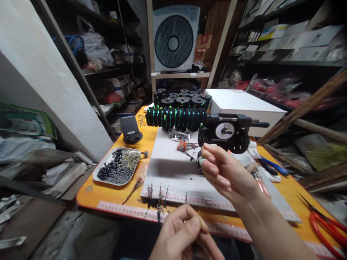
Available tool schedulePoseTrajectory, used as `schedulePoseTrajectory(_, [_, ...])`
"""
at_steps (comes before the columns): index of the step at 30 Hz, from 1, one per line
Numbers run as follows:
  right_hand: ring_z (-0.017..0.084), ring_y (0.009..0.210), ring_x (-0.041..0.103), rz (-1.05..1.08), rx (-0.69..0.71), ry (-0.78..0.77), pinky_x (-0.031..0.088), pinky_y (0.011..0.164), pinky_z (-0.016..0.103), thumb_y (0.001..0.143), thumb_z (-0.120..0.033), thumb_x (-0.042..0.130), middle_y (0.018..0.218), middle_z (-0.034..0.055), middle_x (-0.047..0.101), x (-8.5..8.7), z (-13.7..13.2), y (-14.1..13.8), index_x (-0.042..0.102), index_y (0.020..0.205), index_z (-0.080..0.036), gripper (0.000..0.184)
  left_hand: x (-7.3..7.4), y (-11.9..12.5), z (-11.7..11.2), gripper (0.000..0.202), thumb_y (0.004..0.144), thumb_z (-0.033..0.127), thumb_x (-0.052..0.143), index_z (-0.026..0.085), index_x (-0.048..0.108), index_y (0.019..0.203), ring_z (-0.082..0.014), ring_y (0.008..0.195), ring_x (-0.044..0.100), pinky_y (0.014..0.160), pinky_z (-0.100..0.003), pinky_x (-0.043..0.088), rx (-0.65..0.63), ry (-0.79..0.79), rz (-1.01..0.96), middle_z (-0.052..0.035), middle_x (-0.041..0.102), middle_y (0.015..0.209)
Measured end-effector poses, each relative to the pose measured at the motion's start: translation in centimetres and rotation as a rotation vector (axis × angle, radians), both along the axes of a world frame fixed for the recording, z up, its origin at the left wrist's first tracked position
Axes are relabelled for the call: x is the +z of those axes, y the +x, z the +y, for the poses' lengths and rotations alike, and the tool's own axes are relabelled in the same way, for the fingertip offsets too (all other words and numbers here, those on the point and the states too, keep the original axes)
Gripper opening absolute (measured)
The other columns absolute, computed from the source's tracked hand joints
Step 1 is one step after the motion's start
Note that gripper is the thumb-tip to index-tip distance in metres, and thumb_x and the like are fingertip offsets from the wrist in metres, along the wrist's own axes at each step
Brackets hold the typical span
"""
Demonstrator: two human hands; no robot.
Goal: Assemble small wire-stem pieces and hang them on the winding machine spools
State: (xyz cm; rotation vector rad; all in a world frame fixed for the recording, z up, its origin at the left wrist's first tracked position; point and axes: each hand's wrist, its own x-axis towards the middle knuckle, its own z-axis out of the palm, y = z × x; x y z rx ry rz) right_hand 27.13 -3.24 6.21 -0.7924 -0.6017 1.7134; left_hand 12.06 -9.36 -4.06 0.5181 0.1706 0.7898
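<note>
My right hand [223, 173] is raised just below the hand-cranked winder [226, 131], its fingertips pinched together. Anything between them is too fine to make out. A pale wrap covers one fingertip. Low at the table's front edge, my left hand [183, 231] is closed with thumb against curled fingers, and its contents are hidden. A row of black foam spools [176, 117] wound with green-blue line sits on the winder's shaft. Small dark fishing-rig parts [159, 195] hang at the front edge of the white board [170, 169], left of my left hand.
A white tray [94, 177] of tiny black, grey and yellow pieces stands left. More foam spools [183, 101] are stacked behind, beside a white box [244, 104]. A black phone stand [131, 130], blue-handled pliers [275, 166] and red-handled scissors [325, 227] lie around the board.
</note>
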Motion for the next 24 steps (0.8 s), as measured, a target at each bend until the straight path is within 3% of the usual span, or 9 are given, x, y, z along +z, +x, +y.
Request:
schedulePoseTrajectory(3, [0.000, 0.022, 0.032, -0.009, 0.001, 0.001, 0.021, 0.022, 0.007, 0.081, -0.033, 0.065, 0.043, -0.0060, 0.051, 0.0, -0.1, 0.0, 0.044, 0.060, -0.018, 0.034, 0.7, -0.6, -0.1, 0.030, 0.088, 0.042, 0.063, 0.016, 0.051, 0.079, -0.0024, 0.034, 0.040, 0.038, -0.012, 0.029, -0.029, -0.023, 0.109, -0.0072, 0.072, 0.060])
schedulePoseTrajectory(5, [0.000, 0.023, 0.033, -0.017, -0.002, 0.005, 0.022, 0.023, 0.007, 0.081, -0.035, 0.065, 0.044, -0.0059, 0.051, 0.0, -0.1, 0.0, 0.044, 0.061, -0.018, 0.034, 1.4, -1.0, 0.1, 0.033, 0.085, 0.043, 0.067, 0.017, 0.048, 0.077, 0.0002, 0.034, 0.023, 0.035, -0.012, 0.019, -0.026, -0.044, 0.171, 0.0000, 0.065, 0.057])
schedulePoseTrajectory(7, [0.000, 0.023, 0.034, -0.024, -0.006, 0.007, 0.022, 0.023, 0.007, 0.081, -0.035, 0.065, 0.044, -0.0060, 0.051, 0.1, -0.1, 0.0, 0.043, 0.061, -0.018, 0.034, 1.9, -1.2, 0.4, 0.034, 0.084, 0.045, 0.066, 0.018, 0.047, 0.077, 0.0009, 0.033, 0.015, 0.033, -0.013, 0.014, -0.017, -0.039, 0.183, 0.0049, 0.058, 0.054])
schedulePoseTrajectory(12, [0.000, 0.022, 0.032, -0.040, -0.021, 0.010, 0.021, 0.022, 0.007, 0.079, -0.036, 0.067, 0.044, -0.0069, 0.050, 0.2, 0.0, 0.2, 0.042, 0.060, -0.019, 0.036, 2.7, -0.5, 1.2, 0.036, 0.092, 0.052, 0.051, 0.018, 0.054, 0.102, -0.0015, 0.029, 0.012, 0.031, -0.013, 0.016, 0.059, -0.006, 0.255, 0.0100, 0.045, 0.041])
schedulePoseTrajectory(15, [0.000, 0.022, 0.032, -0.057, -0.035, 0.003, 0.021, 0.022, 0.007, 0.077, -0.036, 0.069, 0.043, -0.0074, 0.050, 0.3, -0.1, 0.3, 0.041, 0.061, -0.019, 0.036, 2.9, 0.0, 1.3, 0.032, 0.088, 0.051, 0.060, 0.019, 0.056, 0.090, -0.0021, 0.027, 0.012, 0.030, -0.012, 0.018, 0.095, -0.044, 0.264, 0.0132, 0.035, 0.034])
schedulePoseTrajectory(17, [0.000, 0.023, 0.032, -0.076, -0.043, 0.000, 0.021, 0.023, 0.007, 0.076, -0.037, 0.069, 0.043, -0.0076, 0.049, 0.3, -0.2, 0.3, 0.041, 0.061, -0.019, 0.037, 2.9, 0.1, 1.3, 0.033, 0.082, 0.047, 0.070, 0.019, 0.054, 0.079, -0.0001, 0.027, 0.013, 0.031, -0.011, 0.018, 0.102, -0.080, 0.243, 0.0123, 0.040, 0.036])
schedulePoseTrajectory(21, [-0.001, 0.024, 0.030, -0.139, -0.052, 0.017, 0.020, 0.024, 0.006, 0.077, -0.041, 0.067, 0.044, -0.0084, 0.048, 0.3, -0.2, 0.1, 0.039, 0.062, -0.020, 0.039, 2.4, 0.1, 0.8, 0.035, 0.077, 0.045, 0.076, 0.015, 0.057, 0.076, 0.0038, 0.027, 0.020, 0.032, -0.011, 0.020, 0.105, -0.090, 0.208, 0.0022, 0.065, 0.054])
schedulePoseTrajectory(24, [-0.001, 0.025, 0.028, -0.238, -0.048, 0.047, 0.018, 0.024, 0.007, 0.078, -0.046, 0.064, 0.045, -0.0087, 0.046, 0.3, 0.0, 0.0, 0.036, 0.062, -0.021, 0.041, 1.7, 0.1, 0.3, 0.033, 0.079, 0.043, 0.075, 0.015, 0.057, 0.075, 0.0037, 0.027, 0.025, 0.032, -0.011, 0.021, 0.113, -0.086, 0.209, -0.0004, 0.069, 0.056])
